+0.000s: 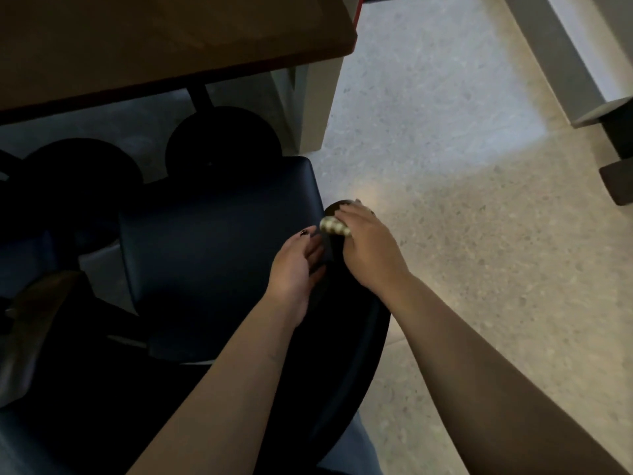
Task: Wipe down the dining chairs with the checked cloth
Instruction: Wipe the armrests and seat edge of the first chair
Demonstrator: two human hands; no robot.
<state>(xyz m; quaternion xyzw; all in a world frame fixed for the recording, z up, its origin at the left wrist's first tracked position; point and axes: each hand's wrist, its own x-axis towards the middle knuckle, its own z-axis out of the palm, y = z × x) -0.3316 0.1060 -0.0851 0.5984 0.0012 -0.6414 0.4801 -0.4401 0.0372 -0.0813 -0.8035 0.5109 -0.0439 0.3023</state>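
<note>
A dark blue padded dining chair [212, 241] stands below me, its seat facing the table. My right hand [368, 245] grips the bunched checked cloth [334, 226] and presses it on the end of the chair's right armrest [337, 205]. My left hand [298, 265] lies just left of it, fingers curled round the dark armrest beside the seat's right edge. Most of the cloth is hidden under my right hand.
A brown table [154, 46] with a pale leg [317, 104] stands ahead. Two round black bases [222, 142] sit under it. Another chair [30, 330] is at the left. Speckled floor [479, 217] spreads to the right, with grey furniture [582, 63] at far right.
</note>
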